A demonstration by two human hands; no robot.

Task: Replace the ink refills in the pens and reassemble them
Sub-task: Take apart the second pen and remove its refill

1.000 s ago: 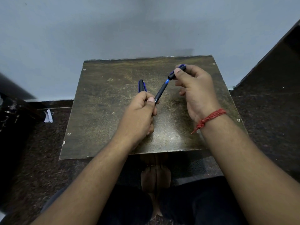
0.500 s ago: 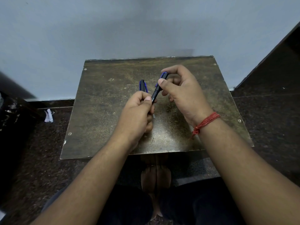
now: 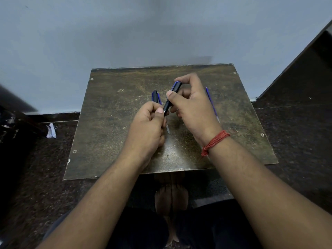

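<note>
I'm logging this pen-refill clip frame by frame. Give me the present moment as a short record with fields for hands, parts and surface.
left hand: grips lower end of black pen barrel; also holds a black-and-blue pen piece
right hand: pinches the barrel's upper blue-trimmed end
thin blue ink refill: lies on the table, right of the right hand
small grey stick: on the table beside the left hand
worn brown square table: against grey wall
</note>
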